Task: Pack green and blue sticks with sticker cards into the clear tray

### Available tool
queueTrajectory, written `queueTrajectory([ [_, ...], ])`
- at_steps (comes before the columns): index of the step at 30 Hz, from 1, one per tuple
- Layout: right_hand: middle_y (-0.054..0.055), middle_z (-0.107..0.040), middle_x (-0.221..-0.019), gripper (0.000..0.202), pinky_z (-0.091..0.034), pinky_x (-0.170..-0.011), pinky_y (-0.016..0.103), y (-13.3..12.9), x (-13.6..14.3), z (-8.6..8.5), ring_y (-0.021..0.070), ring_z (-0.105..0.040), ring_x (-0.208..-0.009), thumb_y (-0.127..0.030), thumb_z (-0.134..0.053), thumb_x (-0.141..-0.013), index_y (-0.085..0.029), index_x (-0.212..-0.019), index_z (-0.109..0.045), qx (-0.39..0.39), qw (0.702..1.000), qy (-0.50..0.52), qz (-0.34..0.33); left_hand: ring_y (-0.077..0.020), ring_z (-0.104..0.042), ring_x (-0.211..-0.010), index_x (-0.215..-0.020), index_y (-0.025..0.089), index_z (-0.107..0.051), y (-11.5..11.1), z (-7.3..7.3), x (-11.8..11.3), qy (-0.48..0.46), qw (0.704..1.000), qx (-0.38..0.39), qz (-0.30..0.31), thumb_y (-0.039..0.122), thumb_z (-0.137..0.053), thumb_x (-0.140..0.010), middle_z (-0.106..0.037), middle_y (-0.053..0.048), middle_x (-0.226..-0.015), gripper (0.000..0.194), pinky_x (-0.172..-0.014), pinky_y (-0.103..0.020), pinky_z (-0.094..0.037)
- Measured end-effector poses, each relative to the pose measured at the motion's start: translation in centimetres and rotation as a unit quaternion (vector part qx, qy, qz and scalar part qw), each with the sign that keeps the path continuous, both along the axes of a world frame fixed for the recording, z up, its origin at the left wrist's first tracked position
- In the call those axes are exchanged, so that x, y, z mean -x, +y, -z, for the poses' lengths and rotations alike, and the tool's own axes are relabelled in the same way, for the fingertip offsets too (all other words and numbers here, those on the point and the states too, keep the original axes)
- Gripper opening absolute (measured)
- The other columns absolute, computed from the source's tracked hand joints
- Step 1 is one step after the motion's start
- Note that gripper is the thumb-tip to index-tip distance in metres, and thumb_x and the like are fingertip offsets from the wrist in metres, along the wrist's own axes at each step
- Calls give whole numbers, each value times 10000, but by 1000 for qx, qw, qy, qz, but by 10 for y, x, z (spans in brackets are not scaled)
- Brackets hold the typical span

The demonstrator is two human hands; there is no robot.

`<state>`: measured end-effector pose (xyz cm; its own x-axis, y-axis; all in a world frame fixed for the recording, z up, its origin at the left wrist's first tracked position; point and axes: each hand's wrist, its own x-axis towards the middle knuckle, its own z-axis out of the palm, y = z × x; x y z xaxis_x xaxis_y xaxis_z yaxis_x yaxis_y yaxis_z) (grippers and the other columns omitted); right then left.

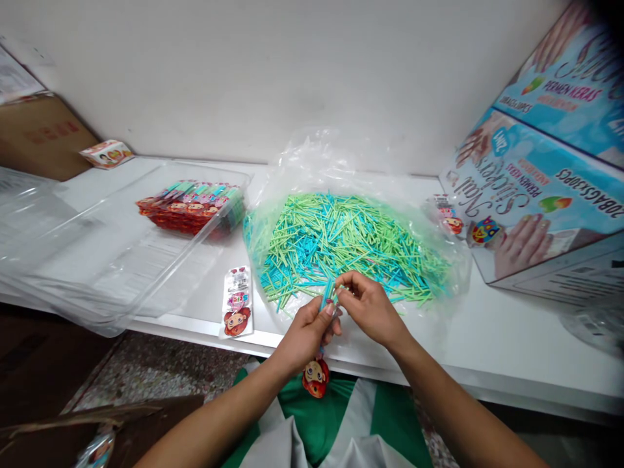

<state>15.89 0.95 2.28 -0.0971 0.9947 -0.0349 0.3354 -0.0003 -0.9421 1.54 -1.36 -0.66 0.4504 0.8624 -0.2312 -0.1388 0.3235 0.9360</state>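
Note:
My left hand (312, 331) is closed around a small packet (316, 378) with a red-haired cartoon figure that hangs below the fingers. Several blue-green sticks (326, 292) stand up from that grip. Thumb and fingers of my right hand (368, 305) pinch at the top of the packet, where a pale green stick shows, partly hidden by the fingers. Just beyond both hands, a big heap of thin green and blue sticks (336, 234) lies in an open clear plastic bag (316, 162). A flat printed packet (237, 302) lies to the left of my hands.
Left on the white table (526, 338) is a clear plastic tray (131, 253) with stacked filled packets (195, 205). A brown carton (43, 136) and small box (107, 154) stand far left. Blue printed cartons (546, 188) are stacked at right. Another packet (448, 214) lies beside the bag.

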Motion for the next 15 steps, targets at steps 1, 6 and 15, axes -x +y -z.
queueTrajectory([
  [1,-19,-588,-705,103,-430,-579,251,0,0,0,115,-535,-598,-170,-498,-763,-180,-836,-571,-2,1000,-2,1,-63,-386,-482,-883,161,-476,0,0,0,-2,1000,3,2,471,-440,-888,-540,17,-686,312,-465,-208,-275],
  [6,-2,-616,-763,122,-429,-603,261,-2,0,-3,121,-543,-629,-224,-501,-803,-185,-868,-596,-6,1000,-18,-10,-60,-391,-487,-865,160,-470,1,1,-1,12,1000,-12,-4,458,-426,-901,-535,17,-683,304,-468,-208,-279],
  [15,-30,-566,-684,113,-387,-531,237,0,0,-2,103,-483,-562,-292,-543,-818,-192,-831,-593,-22,999,-44,-15,-59,-371,-473,-870,158,-471,1,0,2,39,999,-34,2,467,-415,-906,-534,19,-679,316,-452,-212,-275],
])
